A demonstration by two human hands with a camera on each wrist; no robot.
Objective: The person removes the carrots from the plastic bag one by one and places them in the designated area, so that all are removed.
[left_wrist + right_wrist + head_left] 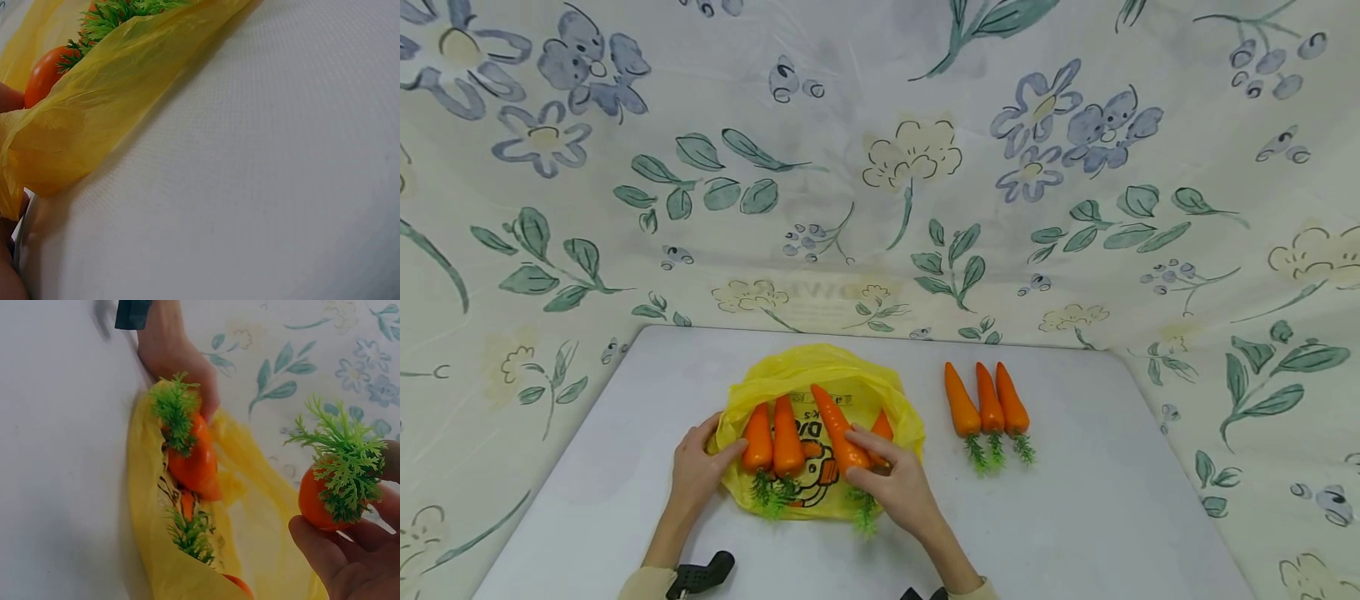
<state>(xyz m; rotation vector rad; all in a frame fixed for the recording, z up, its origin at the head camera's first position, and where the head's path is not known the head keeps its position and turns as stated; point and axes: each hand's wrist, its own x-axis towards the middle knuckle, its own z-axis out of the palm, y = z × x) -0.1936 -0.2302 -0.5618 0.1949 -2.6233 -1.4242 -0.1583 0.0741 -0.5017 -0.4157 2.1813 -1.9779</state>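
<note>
1. The left hand [695,468] pinches the rim of a thin yellow plastic bag [812,358], thumb inside and fingers outside; so limp a film would probably sag shut without that hold.
2. The right hand [901,485] has thumb and fingers closed about a glossy orange carrot with a feathery green top [837,429], gripped near its thick end, presumably because the taper gives little purchase at the tip. It is over the bag's mouth (whether it touches the plastic, I cannot tell).
3. Two similar orange carrots [788,446] lie side by side inside the bag, tops towards the person; another orange carrot [882,427], partly hidden by the right hand, is at its right side.
4. Three loose orange carrots [990,402] lie in a row on the smooth white table [1075,517], apart from the bag and likely within easy reach.
5. The film is crinkled and translucent, with a black-lined cartoon print [812,483]; the carrots look hard, like moulded plastic.
</note>
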